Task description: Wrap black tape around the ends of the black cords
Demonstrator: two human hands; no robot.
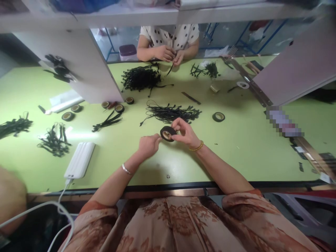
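A roll of black tape (163,134) with a light brown core is held above the green table in my right hand (186,134), whose fingers and thumb grip its right side. My left hand (149,145) is closed at the roll's lower left, its fingertips pinched together against the roll's edge; what is between them is too small to make out. Just beyond my hands lies a bundle of thin black cords (174,112). Another black tape roll (218,117) rests flat to the right of the cords.
Across the green table (236,168), a person in a dotted shirt (183,36) handles a black strip beside a dark cord pile (141,77). At left are a white power bank (80,160), tape rolls and cord bundles. White panels (89,66) stand either side.
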